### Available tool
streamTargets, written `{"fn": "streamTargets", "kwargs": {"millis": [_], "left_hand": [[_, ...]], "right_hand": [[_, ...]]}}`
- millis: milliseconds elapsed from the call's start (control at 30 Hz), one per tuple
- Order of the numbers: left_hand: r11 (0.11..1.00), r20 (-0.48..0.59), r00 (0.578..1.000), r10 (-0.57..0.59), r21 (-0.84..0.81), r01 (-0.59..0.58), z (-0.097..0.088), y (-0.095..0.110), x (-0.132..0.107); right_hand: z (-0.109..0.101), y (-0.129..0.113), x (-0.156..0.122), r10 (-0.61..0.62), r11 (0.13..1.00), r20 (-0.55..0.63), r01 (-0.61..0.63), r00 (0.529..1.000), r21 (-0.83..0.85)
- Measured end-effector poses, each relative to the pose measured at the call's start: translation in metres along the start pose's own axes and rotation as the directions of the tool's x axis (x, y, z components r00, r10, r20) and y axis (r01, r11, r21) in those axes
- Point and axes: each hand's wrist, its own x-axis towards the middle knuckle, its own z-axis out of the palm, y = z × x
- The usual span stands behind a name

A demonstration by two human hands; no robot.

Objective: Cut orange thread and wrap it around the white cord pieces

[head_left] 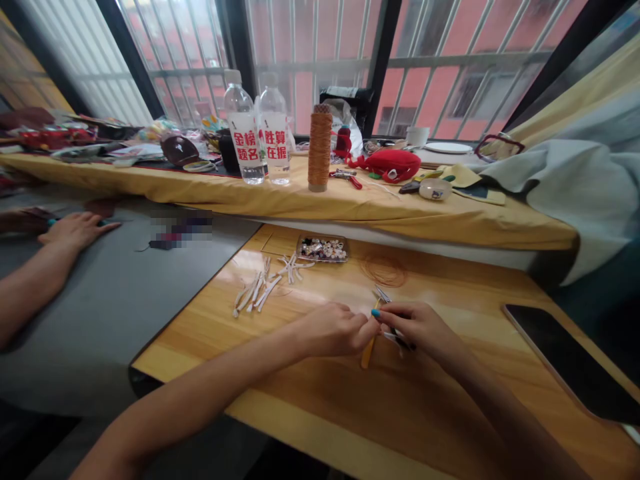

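My left hand (340,330) and my right hand (415,327) meet over the wooden table, fingertips pinched together. A small teal spot (375,313) shows where they meet; whether it is a bead or a painted nail I cannot tell. What the fingers pinch is too small to make out. Under and beside my right hand lies a metal-tipped tool (383,295) with dark handles, partly hidden. A yellow stick (369,352) lies below the fingertips. Several white fabric strips (257,290) are spread to the left. Behind them stands a clear box of beads (323,249), beside a coil of orange thread (384,270).
A phone (565,360) lies at the right. On the cloth-covered ledge (350,208) stand two water bottles (275,133), an orange thread spool (319,150), red-handled pliers (354,180) and a red stuffed item (393,163). Another person's hands (77,230) work at the grey table on the left.
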Motion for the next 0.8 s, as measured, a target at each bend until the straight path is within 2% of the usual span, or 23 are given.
{"fn": "streamTargets", "kwargs": {"millis": [67,133,167,233,300,367,433,533,600,700,800], "left_hand": [[0.998,0.027,0.999,-0.042,-0.042,0.043,0.001,0.002,0.001],[0.982,0.075,0.986,-0.151,-0.106,0.158,0.003,0.002,0.002],[0.961,0.100,0.969,-0.226,-0.138,0.239,0.003,0.002,0.002],[0.894,0.139,0.916,-0.376,-0.207,0.398,0.004,0.000,0.004],[0.814,0.167,0.865,-0.473,-0.293,0.502,0.004,-0.002,0.005],[0.759,0.199,0.838,-0.508,-0.356,0.545,0.006,-0.002,0.006],[0.765,0.217,0.847,-0.485,-0.364,0.531,0.009,0.000,0.005],[0.857,0.163,0.916,-0.366,-0.324,0.400,0.012,0.005,0.002],[0.931,0.090,0.967,-0.238,-0.264,0.254,0.011,0.009,0.001],[0.990,-0.016,0.999,-0.047,-0.135,0.044,0.003,0.012,0.001],[0.994,-0.080,0.997,0.008,-0.105,-0.016,-0.006,0.013,0.002]], "right_hand": [[0.000,-0.003,-0.004,-0.100,0.978,-0.117,0.076,0.988,-0.193],[-0.001,-0.006,-0.010,-0.295,0.880,-0.236,0.167,0.926,-0.446],[-0.002,-0.006,-0.012,-0.401,0.810,-0.247,0.215,0.882,-0.546],[-0.004,-0.006,-0.015,-0.550,0.686,-0.169,0.327,0.818,-0.650],[-0.004,-0.006,-0.015,-0.596,0.633,-0.043,0.436,0.802,-0.640],[-0.002,-0.005,-0.014,-0.586,0.647,0.014,0.478,0.810,-0.593],[0.002,-0.005,-0.013,-0.553,0.712,-0.029,0.454,0.833,-0.535],[0.005,-0.005,-0.011,-0.395,0.869,-0.189,0.300,0.899,-0.393],[0.004,-0.004,-0.009,-0.241,0.942,-0.209,0.177,0.948,-0.284],[0.001,0.000,-0.004,-0.077,0.989,-0.025,0.073,0.997,-0.131],[0.000,0.005,0.001,0.020,0.999,0.160,-0.028,0.987,0.044]]}}
